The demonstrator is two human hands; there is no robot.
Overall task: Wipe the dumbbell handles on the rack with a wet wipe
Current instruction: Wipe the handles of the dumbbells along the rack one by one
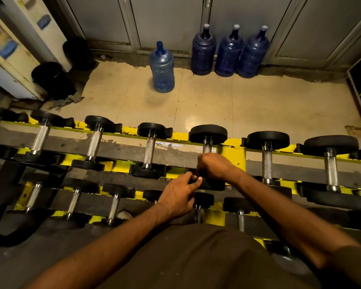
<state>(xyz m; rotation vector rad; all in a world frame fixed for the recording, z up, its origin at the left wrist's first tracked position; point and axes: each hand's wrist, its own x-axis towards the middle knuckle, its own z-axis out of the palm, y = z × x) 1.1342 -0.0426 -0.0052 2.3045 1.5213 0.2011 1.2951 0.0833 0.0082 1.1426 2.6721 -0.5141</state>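
A yellow two-tier rack (pixel 234 146) holds a row of black-headed dumbbells with knurled steel handles. My right hand (pixel 214 165) is curled round the handle (pixel 206 148) of the middle dumbbell (pixel 208 133) on the upper tier and covers most of it. My left hand (pixel 178 195) grips the near black head (pixel 214 184) of the same dumbbell, with the thumb on its top edge. No wet wipe shows; anything under my right palm is hidden. Neighbouring upper-tier handles stand bare to the left (pixel 149 150) and to the right (pixel 267 163).
Smaller dumbbells (pixel 114 205) lie on the lower tier beneath my arms. Beyond the rack, on the tiled floor, stands one light blue water jug (pixel 162 67), with three dark blue jugs (pixel 229 52) against the wall. Black bins (pixel 48 77) sit at the far left by a cabinet.
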